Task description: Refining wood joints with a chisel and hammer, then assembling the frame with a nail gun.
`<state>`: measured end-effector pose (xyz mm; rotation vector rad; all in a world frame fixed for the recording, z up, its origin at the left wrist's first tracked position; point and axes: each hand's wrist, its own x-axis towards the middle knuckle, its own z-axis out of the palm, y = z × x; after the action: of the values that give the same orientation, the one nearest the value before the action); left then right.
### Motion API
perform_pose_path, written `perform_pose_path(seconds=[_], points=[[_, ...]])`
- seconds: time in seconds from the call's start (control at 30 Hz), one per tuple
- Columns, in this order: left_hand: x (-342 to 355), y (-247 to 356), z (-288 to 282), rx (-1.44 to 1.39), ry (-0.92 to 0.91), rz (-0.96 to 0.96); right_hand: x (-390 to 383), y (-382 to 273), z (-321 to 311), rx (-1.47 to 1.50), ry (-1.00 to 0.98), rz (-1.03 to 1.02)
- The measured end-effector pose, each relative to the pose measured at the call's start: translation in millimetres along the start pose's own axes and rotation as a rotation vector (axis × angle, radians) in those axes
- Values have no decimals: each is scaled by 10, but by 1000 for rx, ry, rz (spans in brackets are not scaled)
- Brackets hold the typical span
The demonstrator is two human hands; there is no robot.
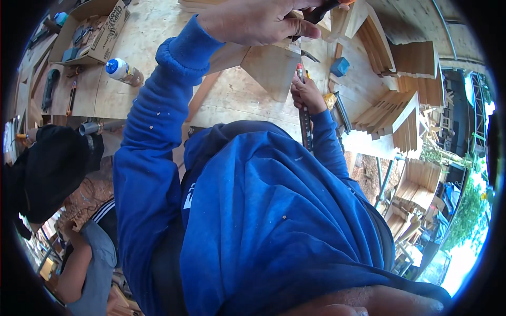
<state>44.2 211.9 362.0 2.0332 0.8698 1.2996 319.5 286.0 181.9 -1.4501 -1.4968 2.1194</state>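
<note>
My left hand [253,23] reaches across the top of the view, its fingers bent round a black and orange tool handle [320,12]. The tool's working end cannot be made out. Below that hand lies a pale, angled wooden board [271,68]. At the board's right edge my right hand [309,94] is closed, with a red-tipped piece [299,69] standing out above its fingers. A dark straight bar with light marks [305,126] runs below this hand; whether it is part of the same object is unclear. A curved dark metal piece [311,56] shows just above.
Stacked wooden pieces [387,116] stand along the table's right side, near a blue block [340,66]. To the left are a white bottle with a blue cap [124,71], a cardboard box of tools [92,34] and an orange-black cutter [71,97]. Another person [95,247] is at lower left.
</note>
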Motion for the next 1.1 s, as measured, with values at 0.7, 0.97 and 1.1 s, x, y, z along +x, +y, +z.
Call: perform_pose_path(seconds=[0.7, 0.97, 1.1], points=[[-22, 83, 30, 73, -30, 168, -1094, -1414, -85, -124, 370, -489], [57, 25, -48, 15, -43, -60, -2425, -3099, -582, -1362, 714, -1116], [68, 38, -31, 0, -34, -9, -2308, -3189, -186, -2513, 500, -1614]])
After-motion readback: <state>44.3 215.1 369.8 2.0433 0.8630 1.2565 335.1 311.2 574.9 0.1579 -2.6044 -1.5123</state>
